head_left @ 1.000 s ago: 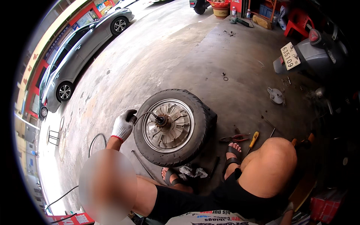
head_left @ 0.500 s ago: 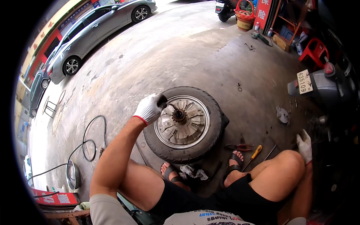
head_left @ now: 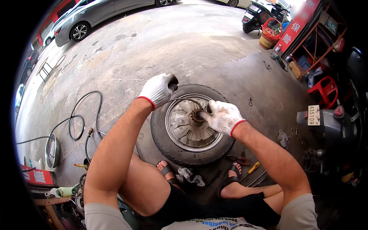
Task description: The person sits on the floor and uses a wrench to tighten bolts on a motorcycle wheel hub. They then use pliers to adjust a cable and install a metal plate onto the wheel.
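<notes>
Wheel [head_left: 191, 126] lies flat on the concrete floor [head_left: 153, 50], directly ahead of the feet, tyre around a silver rim.

Right hand [head_left: 221, 116], white glove, fingers closed at the hub [head_left: 198, 115]; what it grips there is covered by the glove. Left hand [head_left: 159, 89], white glove, fisted on a dark handle end at the tyre's upper left edge. A thin dark cable [head_left: 188, 100] runs between the two hands; cannot tell whether it is one piece with the handle.

Containers: red basket [head_left: 271, 30] on the scooter [head_left: 256, 15] at top, contents too small to read. Round metal basin [head_left: 51, 150] at left, seen edge-on, inside not visible.

Black hose [head_left: 82, 115] loops on the floor to the left. Rag [head_left: 188, 176] between the sandalled feet. Pliers [head_left: 237, 160] and yellow-handled screwdriver [head_left: 251, 168] by the right foot; further tools beside them partly hidden by the leg.
</notes>
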`<state>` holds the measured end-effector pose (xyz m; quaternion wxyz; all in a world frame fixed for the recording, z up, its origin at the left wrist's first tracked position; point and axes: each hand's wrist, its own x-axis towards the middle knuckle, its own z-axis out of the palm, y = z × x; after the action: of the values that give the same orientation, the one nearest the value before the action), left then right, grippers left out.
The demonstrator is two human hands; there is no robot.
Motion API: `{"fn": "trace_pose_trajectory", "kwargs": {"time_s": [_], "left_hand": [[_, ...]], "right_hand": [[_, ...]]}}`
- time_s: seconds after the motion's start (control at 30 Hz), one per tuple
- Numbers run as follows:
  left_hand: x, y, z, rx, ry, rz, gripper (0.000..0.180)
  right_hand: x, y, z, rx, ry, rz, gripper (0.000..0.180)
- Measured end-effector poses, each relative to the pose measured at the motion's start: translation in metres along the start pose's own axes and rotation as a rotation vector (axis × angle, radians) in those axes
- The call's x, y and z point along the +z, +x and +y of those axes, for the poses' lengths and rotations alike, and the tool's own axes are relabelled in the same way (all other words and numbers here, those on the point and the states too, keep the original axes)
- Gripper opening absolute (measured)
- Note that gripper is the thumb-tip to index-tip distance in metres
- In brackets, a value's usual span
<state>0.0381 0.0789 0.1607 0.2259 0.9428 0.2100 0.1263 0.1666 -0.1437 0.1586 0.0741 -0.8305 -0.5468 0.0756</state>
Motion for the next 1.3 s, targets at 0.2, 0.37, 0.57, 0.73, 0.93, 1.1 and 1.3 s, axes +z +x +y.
{"fn": "trace_pose_trajectory", "kwargs": {"time_s": [0.2,0.37,0.57,0.73,0.93,1.1,1.3], "left_hand": [[-0.008,-0.002,-0.004,0.003,-0.067,0.001,0.025],[-0.006,-0.002,-0.008,0.050,-0.098,0.007,0.022],[-0.003,-0.004,-0.016,0.099,-0.116,0.039,0.022],[-0.003,-0.004,-0.016,0.107,-0.124,0.046,0.023],[-0.005,-0.003,-0.012,0.091,-0.113,-0.001,0.024],[-0.005,-0.003,-0.009,0.108,-0.098,0.005,0.024],[-0.003,-0.003,-0.007,0.108,-0.126,0.020,0.022]], "right_hand": [[0.034,0.028,-0.011,0.021,-0.200,0.025,0.035],[0.038,0.033,-0.002,-0.105,-0.203,0.024,0.029],[0.037,0.040,0.008,-0.200,-0.218,-0.051,0.027],[0.026,0.054,0.019,-0.486,-0.283,-0.119,0.022],[0.016,0.062,0.014,-0.539,-0.470,-0.186,0.020],[0.017,0.056,0.003,-0.438,-0.486,-0.170,0.024],[0.028,0.042,-0.010,-0.203,-0.459,-0.072,0.026]]}}
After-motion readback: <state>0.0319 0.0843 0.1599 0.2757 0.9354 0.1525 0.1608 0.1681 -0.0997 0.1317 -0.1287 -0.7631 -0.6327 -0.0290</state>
